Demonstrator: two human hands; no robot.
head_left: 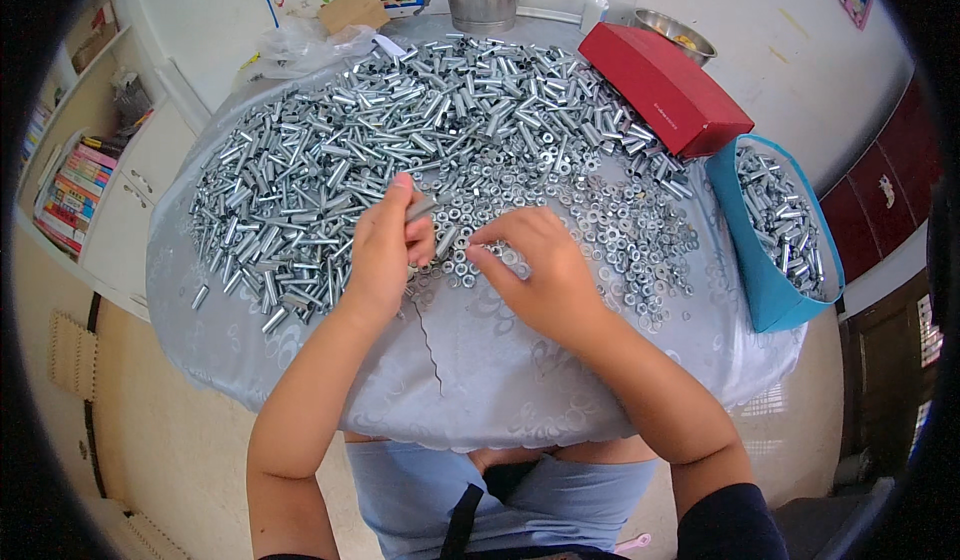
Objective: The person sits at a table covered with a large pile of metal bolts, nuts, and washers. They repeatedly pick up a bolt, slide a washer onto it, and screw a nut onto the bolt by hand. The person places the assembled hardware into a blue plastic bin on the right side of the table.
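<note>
My left hand [380, 250] is closed around a short grey metal sleeve [430, 206], whose end sticks out past the fingers toward the right. Just beside it, my right hand [550, 275] has thumb and forefinger drawn together over the small nuts and washers [640, 250]; whatever lies between the fingertips is too small to make out. The hands are apart. Behind them spreads a wide heap of shiny metal sleeves and bolts [330, 140], thickest at the left and back. Nuts and washers lie in the middle and toward the right.
A blue fabric bin [775, 305] filled with metal parts stands at the table's right edge. Behind it lie a red box [670, 90] and a steel bowl [708, 52]. A metal pail [485, 2], spray bottle [597, 8] and plastic bag [300, 55] line the back. Grey patterned cloth [520, 385] covers the table.
</note>
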